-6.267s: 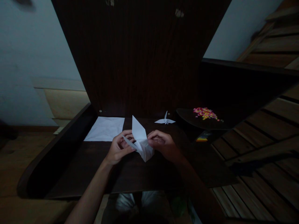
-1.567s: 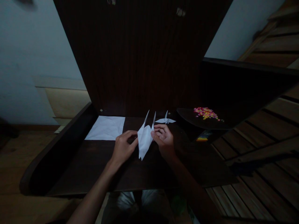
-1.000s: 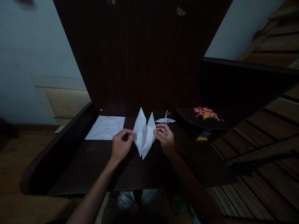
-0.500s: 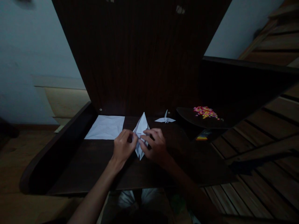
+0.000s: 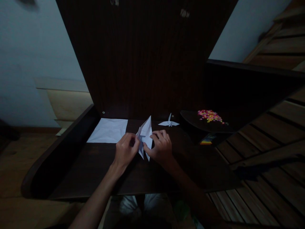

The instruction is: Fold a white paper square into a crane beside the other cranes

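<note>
Between my hands is a white folded paper (image 5: 145, 131), a long pointed diamond with its top tip upward and its lower points spread apart. My left hand (image 5: 126, 148) pinches its left edge between thumb and fingers. My right hand (image 5: 160, 145) grips the right side, thumb low on the paper and fingers along the edge. Left of them lies a creased white sheet (image 5: 108, 130), flat on the dark wooden desk (image 5: 90, 171). A finished white paper crane (image 5: 169, 122) with spread wings stands behind my right hand.
A heap of small coloured pieces (image 5: 210, 116) rests on a dark rounded shelf (image 5: 190, 119) at the right. Below it is a small yellow-edged item (image 5: 206, 140). A raised side panel (image 5: 59, 149) borders the desk's left, and a tall dark panel (image 5: 147, 63) rises behind.
The folded paper has opened at the middle and its lower points have parted. Its top tip has shifted slightly right, and my right hand has moved a little right with it.
</note>
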`<state>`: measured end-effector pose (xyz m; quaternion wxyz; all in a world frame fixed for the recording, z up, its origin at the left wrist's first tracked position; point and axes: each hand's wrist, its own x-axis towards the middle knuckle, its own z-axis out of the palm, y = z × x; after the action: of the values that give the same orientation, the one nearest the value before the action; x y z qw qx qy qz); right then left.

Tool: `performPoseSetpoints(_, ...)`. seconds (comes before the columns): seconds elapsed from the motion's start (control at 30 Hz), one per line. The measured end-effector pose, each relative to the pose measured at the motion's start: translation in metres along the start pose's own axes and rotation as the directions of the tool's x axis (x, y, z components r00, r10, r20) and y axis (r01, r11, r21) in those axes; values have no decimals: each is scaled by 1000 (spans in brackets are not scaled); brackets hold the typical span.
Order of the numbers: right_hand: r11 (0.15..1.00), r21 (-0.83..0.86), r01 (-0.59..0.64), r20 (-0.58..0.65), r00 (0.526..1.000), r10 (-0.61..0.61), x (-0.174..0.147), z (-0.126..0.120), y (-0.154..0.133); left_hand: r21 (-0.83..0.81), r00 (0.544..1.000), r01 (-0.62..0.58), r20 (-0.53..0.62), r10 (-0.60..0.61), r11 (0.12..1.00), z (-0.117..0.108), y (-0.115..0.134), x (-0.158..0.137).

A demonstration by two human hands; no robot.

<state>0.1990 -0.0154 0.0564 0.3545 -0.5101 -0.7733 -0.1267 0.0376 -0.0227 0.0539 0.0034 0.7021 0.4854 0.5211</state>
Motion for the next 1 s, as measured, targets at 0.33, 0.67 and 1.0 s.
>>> performPoseSetpoints(0.33, 1000, 0, -24, 67, 997, 24, 3, 6, 13, 16, 982, 121, 145, -123, 992, 1, -8, 0)
performPoseSetpoints(0.67, 915, 349, -200, 307, 947, 90, 16, -9, 44, -64, 890, 335, 350, -293, 940, -14, -18, 12)
performPoseSetpoints(1.0, 646, 725, -237, 135, 970, 204, 16, -15, 30, -227, 815, 572, 272, -512, 788, -7, -28, 20)
